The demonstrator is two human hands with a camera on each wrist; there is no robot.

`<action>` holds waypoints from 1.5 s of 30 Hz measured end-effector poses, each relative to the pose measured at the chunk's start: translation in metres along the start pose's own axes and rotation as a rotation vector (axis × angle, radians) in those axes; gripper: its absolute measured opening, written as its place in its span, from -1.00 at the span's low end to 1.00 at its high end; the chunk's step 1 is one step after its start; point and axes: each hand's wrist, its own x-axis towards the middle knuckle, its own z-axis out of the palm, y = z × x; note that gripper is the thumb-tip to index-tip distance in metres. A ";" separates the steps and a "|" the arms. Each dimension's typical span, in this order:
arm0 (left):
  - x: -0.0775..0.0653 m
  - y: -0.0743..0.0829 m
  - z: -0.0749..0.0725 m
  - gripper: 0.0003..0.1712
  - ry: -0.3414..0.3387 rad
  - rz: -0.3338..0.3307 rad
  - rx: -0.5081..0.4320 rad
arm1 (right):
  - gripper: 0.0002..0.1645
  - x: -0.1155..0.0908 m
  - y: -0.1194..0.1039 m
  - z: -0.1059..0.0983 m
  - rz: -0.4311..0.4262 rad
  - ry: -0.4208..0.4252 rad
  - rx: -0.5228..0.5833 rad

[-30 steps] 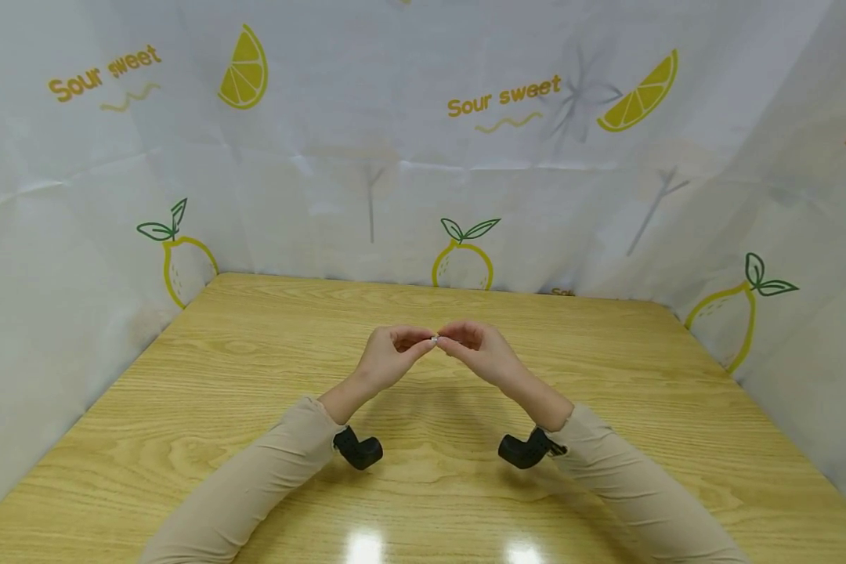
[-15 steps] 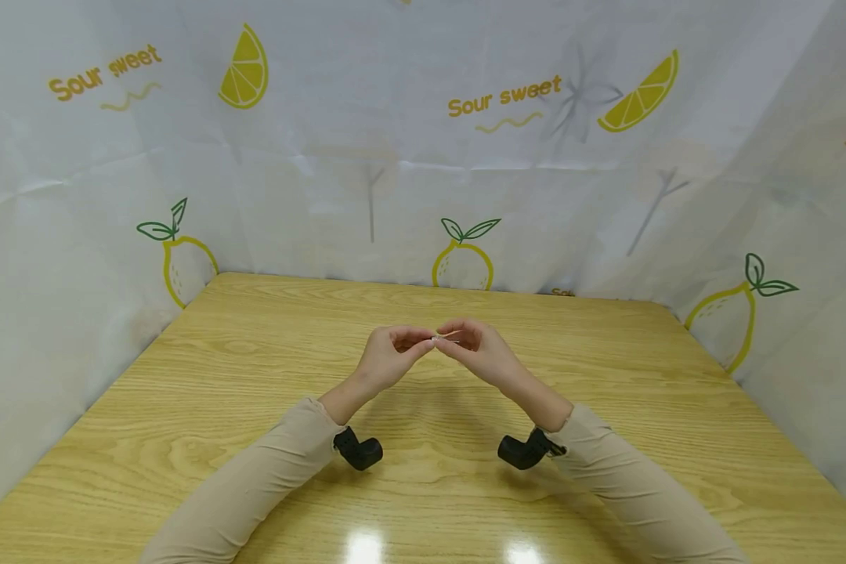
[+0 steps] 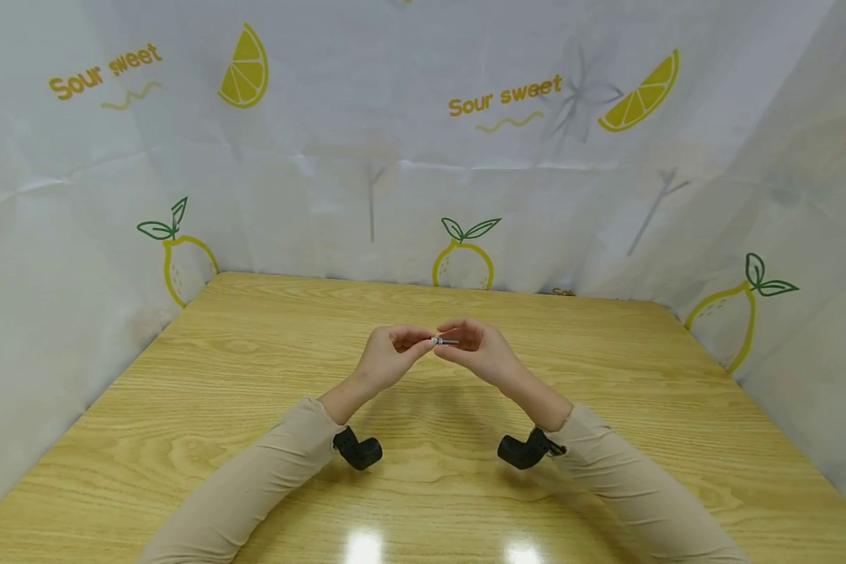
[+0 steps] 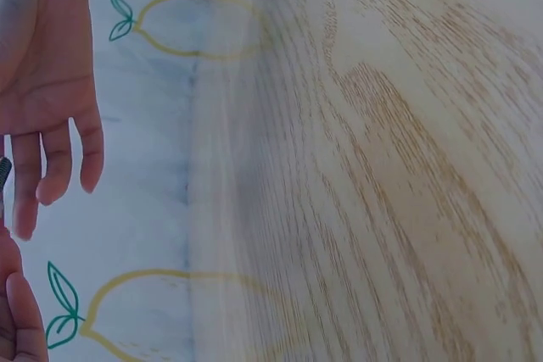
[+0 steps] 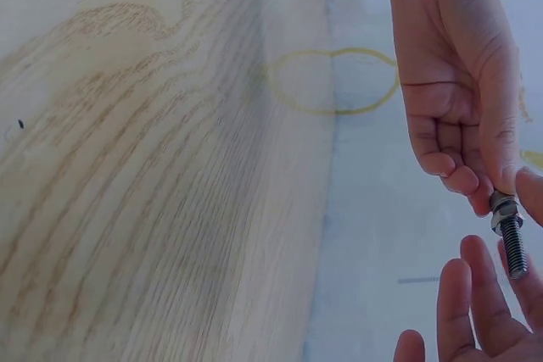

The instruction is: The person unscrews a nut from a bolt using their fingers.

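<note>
My two hands meet above the middle of the wooden table [image 3: 254, 376]. Between them is a small metal bolt [image 3: 446, 341] with a nut on it. The left hand [image 3: 389, 354] pinches the nut end [image 5: 503, 206] between fingertip and thumb. The right hand [image 3: 476, 349] holds the other end, where the threaded shaft [image 5: 514, 247] lies against its fingertips [image 5: 475, 294]. Its other fingers [image 4: 59, 158] hang loosely. In the left wrist view only the bolt's tip [image 4: 4, 171] shows at the frame edge.
White sheets printed with lemons [image 3: 465, 258] wall the table in at the back and on both sides. A black camera is strapped under each wrist [image 3: 358, 451] [image 3: 523, 451]. Bare wood lies all round the hands.
The bolt's threaded shaft now shows between the hands, where one second ago only a small silver bit showed. The right fingers have shifted slightly. Both arms stay where they were.
</note>
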 end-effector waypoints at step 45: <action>0.000 -0.006 0.000 -0.72 -0.028 0.014 -0.012 | -0.63 0.000 0.001 0.001 0.006 0.009 -0.046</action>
